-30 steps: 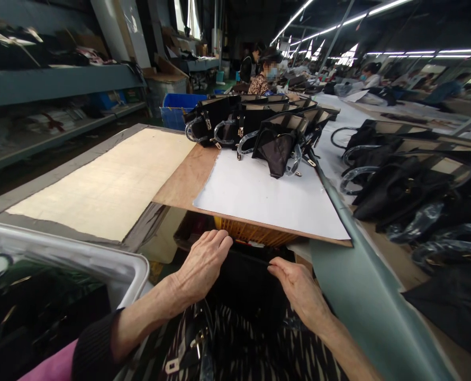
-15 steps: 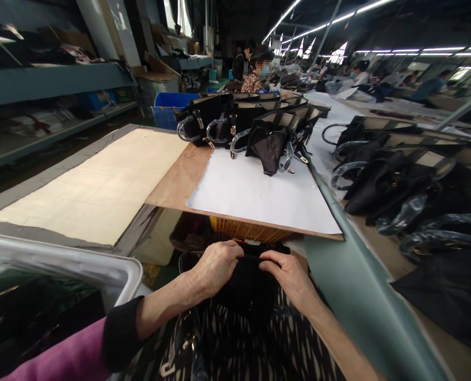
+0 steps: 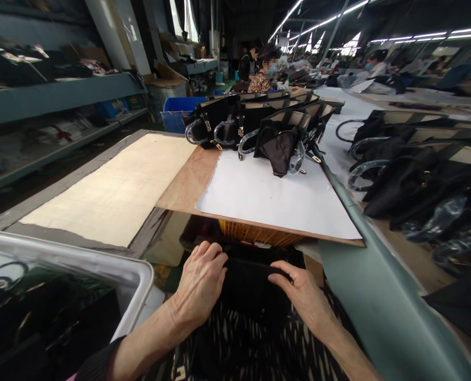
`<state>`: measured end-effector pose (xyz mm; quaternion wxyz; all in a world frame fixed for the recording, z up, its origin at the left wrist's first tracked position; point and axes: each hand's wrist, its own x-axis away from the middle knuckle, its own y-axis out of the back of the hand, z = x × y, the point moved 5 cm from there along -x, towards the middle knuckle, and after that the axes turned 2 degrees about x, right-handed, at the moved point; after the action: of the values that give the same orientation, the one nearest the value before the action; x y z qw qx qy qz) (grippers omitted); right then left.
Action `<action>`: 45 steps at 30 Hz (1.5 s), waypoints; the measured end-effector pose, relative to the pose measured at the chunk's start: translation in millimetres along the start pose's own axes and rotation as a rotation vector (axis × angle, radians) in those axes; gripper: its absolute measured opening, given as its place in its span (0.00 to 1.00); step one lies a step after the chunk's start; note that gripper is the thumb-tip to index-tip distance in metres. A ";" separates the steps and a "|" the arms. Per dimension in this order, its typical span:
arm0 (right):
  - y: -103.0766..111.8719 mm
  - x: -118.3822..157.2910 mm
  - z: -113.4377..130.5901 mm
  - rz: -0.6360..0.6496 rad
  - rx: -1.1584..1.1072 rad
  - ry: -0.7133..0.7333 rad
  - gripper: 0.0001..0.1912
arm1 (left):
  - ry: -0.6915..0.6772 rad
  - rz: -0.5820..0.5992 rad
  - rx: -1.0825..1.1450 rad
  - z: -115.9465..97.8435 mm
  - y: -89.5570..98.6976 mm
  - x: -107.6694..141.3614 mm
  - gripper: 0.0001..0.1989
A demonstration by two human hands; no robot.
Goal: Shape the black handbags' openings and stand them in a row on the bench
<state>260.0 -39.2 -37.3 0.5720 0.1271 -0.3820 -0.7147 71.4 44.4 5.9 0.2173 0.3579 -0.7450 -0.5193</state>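
A black handbag [image 3: 245, 283] rests over my lap, its upper edge level between my two hands. My left hand [image 3: 201, 280] is closed on the left part of that edge, fingers curled down. At the right part, my right hand [image 3: 297, 286] pinches the edge between thumb and fingers. The bag's lower part blends into the dark patterned cloth [image 3: 287, 344] beneath it, so its outline there is hard to make out. A metal clasp [image 3: 179, 373] shows low on the left.
Several black handbags [image 3: 277, 145] with plastic-wrapped handles stand on a white sheet [image 3: 275, 198] ahead. More bags [image 3: 414, 180] line the table at right. A white bin [image 3: 144, 275] with dark items sits at left. A yellow crate [image 3: 255, 233] is under the board. People work farther back.
My left hand has shifted left along the bag's edge and my right hand slightly right, so they are farther apart. The view has turned a little to the left.
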 end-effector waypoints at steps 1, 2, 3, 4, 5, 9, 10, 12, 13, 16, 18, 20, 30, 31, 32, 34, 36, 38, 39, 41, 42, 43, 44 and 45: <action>-0.7 -0.8 1.1 -0.008 0.003 0.002 0.13 | 0.009 0.008 -0.012 1.1 -0.4 1.2 0.07; -1.2 -1.6 2.5 -0.014 0.003 0.005 0.13 | 0.019 0.015 -0.011 2.5 -0.8 1.9 0.08; -1.6 -2.1 4.0 -0.017 0.002 0.008 0.13 | 0.029 0.021 -0.001 3.9 -1.3 2.2 0.07; -1.8 -2.5 5.3 -0.019 0.001 0.007 0.13 | 0.040 0.023 0.016 5.4 -1.4 2.2 0.07; -1.7 -2.6 6.2 -0.023 -0.001 0.002 0.13 | 0.052 0.018 0.034 6.9 -1.3 2.1 0.06; -0.7 -1.5 6.8 -0.046 -0.006 -0.016 0.13 | 0.067 -0.015 0.062 9.9 -0.7 1.4 0.06; -0.7 -1.1 6.7 -0.047 -0.007 -0.016 0.13 | 0.068 -0.018 0.053 10.2 -0.8 1.2 0.07; -1.0 -0.4 6.7 -0.041 -0.006 -0.016 0.13 | 0.070 -0.022 0.027 10.9 -1.1 0.5 0.09; -1.1 -0.2 6.9 -0.040 -0.005 -0.017 0.12 | 0.073 -0.022 0.014 11.2 -1.2 0.0 0.09; -1.5 -0.2 7.7 -0.036 -0.004 -0.024 0.12 | 0.077 0.001 -0.003 11.8 -2.2 -1.5 0.10; -2.0 -0.9 8.1 -0.039 -0.008 -0.017 0.12 | 0.080 0.019 -0.004 12.2 -2.9 -2.3 0.10; -2.7 -1.9 8.4 -0.043 -0.012 0.001 0.13 | 0.082 0.020 -0.003 12.5 -2.9 -3.1 0.10; -2.3 -3.7 13.0 -0.076 0.005 0.034 0.13 | 0.069 0.056 -0.010 11.5 -7.4 -7.8 0.11; -2.0 -3.7 14.4 -0.078 0.004 0.035 0.13 | 0.067 0.052 -0.016 11.5 -7.2 -8.3 0.11; -1.9 -3.8 15.7 -0.078 0.004 0.036 0.13 | 0.064 0.047 -0.021 11.4 -6.8 -9.0 0.11; -1.9 -3.9 18.1 -0.076 0.007 0.034 0.12 | 0.055 0.042 -0.031 11.0 -6.1 -10.6 0.11; -1.9 -4.0 19.5 -0.084 0.009 0.030 0.12 | 0.045 0.045 -0.046 10.1 -5.9 -12.6 0.12; -1.8 -4.0 20.2 -0.097 0.007 0.033 0.12 | 0.037 0.050 -0.063 8.8 -6.2 -14.7 0.12; -1.9 -4.0 20.4 -0.101 0.003 0.037 0.12 | 0.033 0.052 -0.067 8.2 -6.6 -15.6 0.13; -2.3 -4.0 20.5 -0.102 -0.002 0.043 0.12 | 0.029 0.053 -0.057 7.5 -7.4 -16.9 0.13; -2.5 -4.1 20.5 -0.101 -0.001 0.043 0.11 | 0.026 0.052 -0.043 7.3 -7.8 -17.3 0.12; -2.6 -4.3 20.4 -0.104 0.004 0.040 0.11 | 0.023 0.050 -0.025 7.2 -8.0 -17.4 0.12; -2.4 -4.6 20.3 -0.111 0.015 0.035 0.11 | 0.017 0.048 -0.004 7.0 -8.2 -17.4 0.11; -2.2 -5.0 20.2 -0.124 0.030 0.029 0.11 | 0.007 0.046 0.018 6.6 -8.4 -17.3 0.11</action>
<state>247.4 -26.4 -26.4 0.5302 0.1693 -0.3760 -0.7409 80.7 59.8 -3.5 0.2289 0.3443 -0.7569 -0.5061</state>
